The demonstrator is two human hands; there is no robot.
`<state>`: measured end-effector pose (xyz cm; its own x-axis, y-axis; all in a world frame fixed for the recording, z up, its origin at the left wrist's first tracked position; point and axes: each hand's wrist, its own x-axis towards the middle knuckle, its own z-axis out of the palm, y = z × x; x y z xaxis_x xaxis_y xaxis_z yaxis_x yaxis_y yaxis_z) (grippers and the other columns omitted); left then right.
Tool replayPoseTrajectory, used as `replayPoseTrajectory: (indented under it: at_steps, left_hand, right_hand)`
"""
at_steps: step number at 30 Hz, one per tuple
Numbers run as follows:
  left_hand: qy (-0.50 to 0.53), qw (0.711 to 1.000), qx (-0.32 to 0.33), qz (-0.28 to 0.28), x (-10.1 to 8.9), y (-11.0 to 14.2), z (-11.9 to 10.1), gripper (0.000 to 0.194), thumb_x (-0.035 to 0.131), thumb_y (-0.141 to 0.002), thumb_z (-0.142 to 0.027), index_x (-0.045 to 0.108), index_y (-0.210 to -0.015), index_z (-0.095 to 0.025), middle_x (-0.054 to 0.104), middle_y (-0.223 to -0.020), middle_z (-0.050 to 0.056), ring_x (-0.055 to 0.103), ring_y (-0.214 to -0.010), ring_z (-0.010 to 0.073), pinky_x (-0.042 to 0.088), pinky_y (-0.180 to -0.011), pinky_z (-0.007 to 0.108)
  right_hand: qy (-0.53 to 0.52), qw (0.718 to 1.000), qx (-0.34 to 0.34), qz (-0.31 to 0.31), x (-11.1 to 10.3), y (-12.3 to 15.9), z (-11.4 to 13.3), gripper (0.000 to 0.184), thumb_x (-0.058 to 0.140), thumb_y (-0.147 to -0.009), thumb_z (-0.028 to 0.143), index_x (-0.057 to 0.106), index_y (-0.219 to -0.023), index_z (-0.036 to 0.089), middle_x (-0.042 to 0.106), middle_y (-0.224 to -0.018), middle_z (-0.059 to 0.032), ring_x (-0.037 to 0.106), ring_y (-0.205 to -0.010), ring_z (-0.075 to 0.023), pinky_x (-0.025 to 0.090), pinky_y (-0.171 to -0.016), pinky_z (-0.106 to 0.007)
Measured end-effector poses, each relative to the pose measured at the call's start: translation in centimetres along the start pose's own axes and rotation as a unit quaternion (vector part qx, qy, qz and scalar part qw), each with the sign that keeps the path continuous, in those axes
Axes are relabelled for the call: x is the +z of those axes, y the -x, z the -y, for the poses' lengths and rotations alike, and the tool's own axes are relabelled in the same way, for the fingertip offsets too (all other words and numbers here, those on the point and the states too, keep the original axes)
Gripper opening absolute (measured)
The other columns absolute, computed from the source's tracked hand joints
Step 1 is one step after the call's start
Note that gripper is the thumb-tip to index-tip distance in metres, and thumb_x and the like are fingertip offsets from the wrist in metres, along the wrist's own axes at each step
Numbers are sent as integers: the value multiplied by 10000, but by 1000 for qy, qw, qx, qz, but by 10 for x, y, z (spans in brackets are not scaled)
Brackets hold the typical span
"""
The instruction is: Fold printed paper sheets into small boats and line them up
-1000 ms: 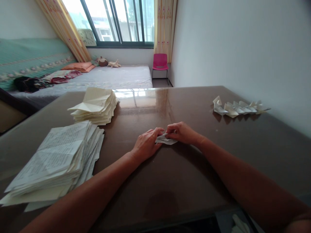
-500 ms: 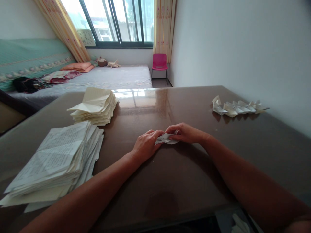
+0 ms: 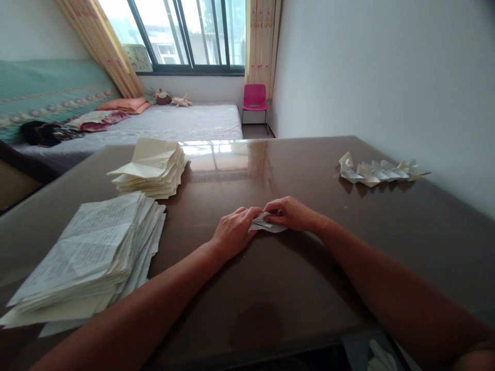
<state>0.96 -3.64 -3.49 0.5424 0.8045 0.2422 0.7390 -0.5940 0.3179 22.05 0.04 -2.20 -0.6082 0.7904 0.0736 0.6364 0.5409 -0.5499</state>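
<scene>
A small piece of folded paper [image 3: 266,224] lies near the middle of the brown table, between my two hands. My left hand [image 3: 235,230] is closed on its left end, thumb low and fingers over the top. From the right, my right hand [image 3: 293,213] grips the paper, with its fingertips pressing on the folds. The fingers partly cover the paper, so its full shape is hidden. Off to the right stands a row of folded paper pieces [image 3: 381,172] with pointed tips.
On the left lies a thick stack of written sheets [image 3: 88,242], beside my left forearm. Behind it is a stack of yellowish creased paper [image 3: 154,167]. The glossy brown table [image 3: 247,288] reaches toward a bed [image 3: 201,121] and a pink chair [image 3: 255,98]. A white wall stands at right.
The fingers of my right hand have shifted slightly on the paper, and its near edge looks flatter. My left hand stays nearly in place.
</scene>
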Motion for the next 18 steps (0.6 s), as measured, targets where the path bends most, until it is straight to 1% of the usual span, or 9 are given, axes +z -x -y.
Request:
replayPoseTrajectory:
  at_steps: [3,6,8,10,12,14,15,16,18]
  left_hand:
    - [0,1000,-16,-5,2,-1,2,275,544,-868,-350,520,-1129,-266,653,-1030,13,612,-970,205,483,-795,292]
    - [-4,1000,-24,-9,4,-1,3,265,552,-862,-362,530,-1109,-269,651,-1021,12,614,-961,206,479,-791,292]
    - [-3,1000,-28,-12,4,-2,2,263,549,-865,-381,538,-1102,-268,651,-1011,13,615,-957,208,475,-785,292]
    - [-1,999,-34,-13,3,-2,2,275,519,-880,-428,553,-1105,-274,654,-984,14,619,-931,205,470,-770,289]
    - [3,999,-39,-14,2,-3,1,298,479,-895,-470,572,-1112,-288,657,-958,11,623,-892,197,464,-754,284]
    - [15,999,-48,-19,2,-4,1,303,474,-895,-479,591,-1111,-302,662,-950,3,623,-851,186,457,-749,280]
    - [23,998,-55,-21,2,-5,1,300,485,-890,-475,599,-1108,-304,666,-952,0,622,-834,181,454,-750,279]
    - [34,997,-64,-24,3,-5,2,298,500,-882,-470,607,-1104,-302,671,-953,-2,622,-815,177,452,-752,278]
    - [62,994,-89,-27,3,-7,4,304,533,-861,-463,619,-1096,-290,681,-949,-1,622,-776,168,452,-745,273]
  right_hand:
    - [59,998,-2,-7,4,-2,2,161,597,-812,330,694,-852,207,670,-727,0,534,-612,-114,312,-559,-223]
    - [127,992,-12,-13,7,-4,6,142,607,-798,324,677,-850,213,682,-787,-27,559,-660,-143,309,-565,-238]
    - [130,991,-4,-14,7,-4,6,145,602,-804,325,673,-856,209,686,-813,-36,574,-691,-154,323,-574,-240]
    - [67,998,10,2,2,-2,4,175,594,-819,339,672,-886,197,689,-816,-31,586,-702,-148,359,-595,-233]
    - [-42,998,14,40,-7,0,1,257,574,-843,383,670,-963,177,696,-847,-29,605,-740,-147,407,-636,-230]
    - [-141,987,9,79,-18,3,-4,373,536,-865,451,656,-1064,159,698,-933,-44,619,-824,-162,444,-694,-242]
    - [-172,981,8,91,-22,4,-6,418,531,-862,477,647,-1104,157,694,-981,-52,621,-864,-172,454,-723,-252]
    - [-194,976,6,100,-25,5,-8,457,561,-838,490,631,-1148,161,684,-1041,-58,619,-912,-184,460,-757,-261]
    - [-203,975,-4,94,-27,5,-9,553,674,-744,479,604,-1201,175,661,-1126,-64,603,-990,-205,456,-818,-277]
